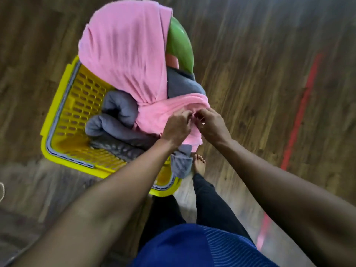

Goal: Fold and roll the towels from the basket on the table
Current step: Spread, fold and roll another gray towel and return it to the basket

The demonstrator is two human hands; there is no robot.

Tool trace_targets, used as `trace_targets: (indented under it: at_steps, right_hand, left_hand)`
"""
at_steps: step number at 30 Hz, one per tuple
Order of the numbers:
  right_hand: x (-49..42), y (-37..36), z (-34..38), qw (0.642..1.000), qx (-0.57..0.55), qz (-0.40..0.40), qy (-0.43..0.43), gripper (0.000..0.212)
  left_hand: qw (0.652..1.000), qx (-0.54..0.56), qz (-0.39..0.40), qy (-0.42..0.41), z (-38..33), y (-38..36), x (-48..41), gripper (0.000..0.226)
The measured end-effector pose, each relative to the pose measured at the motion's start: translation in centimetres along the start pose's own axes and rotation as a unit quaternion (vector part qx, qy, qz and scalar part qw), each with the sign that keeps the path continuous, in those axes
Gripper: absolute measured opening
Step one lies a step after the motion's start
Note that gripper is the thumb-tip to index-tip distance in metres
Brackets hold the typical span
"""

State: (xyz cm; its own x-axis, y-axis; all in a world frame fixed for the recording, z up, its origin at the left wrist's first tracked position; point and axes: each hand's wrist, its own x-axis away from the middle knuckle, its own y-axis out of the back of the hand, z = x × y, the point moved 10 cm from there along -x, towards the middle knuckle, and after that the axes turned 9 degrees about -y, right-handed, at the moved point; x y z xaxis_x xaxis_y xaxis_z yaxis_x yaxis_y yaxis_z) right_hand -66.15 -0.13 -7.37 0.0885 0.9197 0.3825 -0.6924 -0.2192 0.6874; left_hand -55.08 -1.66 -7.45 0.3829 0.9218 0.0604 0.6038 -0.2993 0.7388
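A wood-plank floor [250,93] fills the view, with a red line [300,114] running along it at the right. Over it sits a yellow perforated basket [63,112], its far end covered and its near corner close to the person's legs. A pink towel [125,54] is the largest cloth: it drapes over the basket's far end and runs back toward the near right rim, where both hands gather it. Beside it at the far right a green rounded object [181,47] shows from under the pink cloth. Grey towels [115,120] lie bunched inside the basket against its left wall, with more grey cloth hanging over the near right rim. The left hand [176,128] and right hand [212,124] meet just above that rim, nearly touching; the fingers of each are pinched on the bunched edge of the pink towel. A bare foot [199,163] stands on the floor just beyond the basket's near corner.
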Motion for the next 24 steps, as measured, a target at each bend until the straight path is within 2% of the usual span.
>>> trace_targets:
  at_steps: [4,8,10,14,20,24]
  right_hand:
    - [0.4,-0.1,0.5,0.998,0.036,0.020,0.056,0.015]
    - [0.1,-0.4,0.5,0.994,0.081,0.029,0.065,0.023]
    - [0.3,-0.3,0.8,0.994,0.083,0.017,0.072,0.019]
    - [0.4,0.3,0.8,0.996,0.054,-0.009,0.066,0.020]
    - [1.1,1.5,1.1,0.998,-0.028,-0.029,0.043,0.010]
    - [2.5,3.4,1.9,0.996,-0.055,-0.046,0.045,0.011]
  left_hand:
    - [1.000,0.018,0.008,0.004,0.8,0.1,0.9,0.023]
    - [1.000,0.009,-0.002,-0.004,0.4,0.1,1.2,0.018]
    - [0.999,-0.023,-0.009,-0.024,-0.4,0.1,1.0,0.017]
    - [0.997,-0.061,-0.025,-0.038,-1.1,0.3,1.0,0.018]
    - [0.998,-0.015,-0.068,-0.012,-1.1,1.8,1.5,0.014]
    - [0.994,-0.008,-0.108,-0.019,-1.5,3.7,2.0,0.023]
